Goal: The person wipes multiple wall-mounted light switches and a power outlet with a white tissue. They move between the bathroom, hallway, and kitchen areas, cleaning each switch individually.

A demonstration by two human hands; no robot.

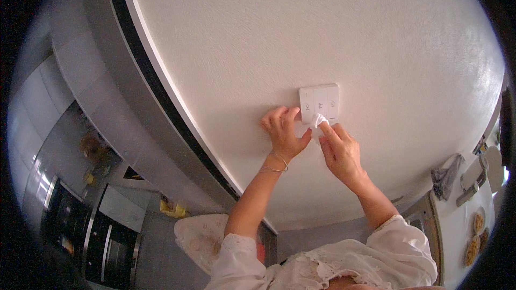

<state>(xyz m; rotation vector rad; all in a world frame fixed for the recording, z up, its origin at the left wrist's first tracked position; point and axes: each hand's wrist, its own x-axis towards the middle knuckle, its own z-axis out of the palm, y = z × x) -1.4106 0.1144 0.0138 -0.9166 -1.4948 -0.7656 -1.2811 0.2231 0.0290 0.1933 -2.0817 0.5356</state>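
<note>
A white wall switch panel (319, 102) with several rocker sections and small printed symbols is mounted on the pale textured wall. My right hand (342, 151) holds a thin white wipe or cloth (318, 121), with a fingertip pressing it on the lower edge of the panel. My left hand (285, 131) is at the panel's lower left corner, fingers curled and apart, its thumb near the hanging part of the cloth. Whether the left thumb touches the cloth is unclear.
A dark-edged door frame (169, 108) runs down the left, with built-in black ovens (111, 245) beyond. On the right, a white table (453, 217) bears food plates and a grey cloth (445, 175). An ironing-board-like padded surface (201, 235) lies lower left.
</note>
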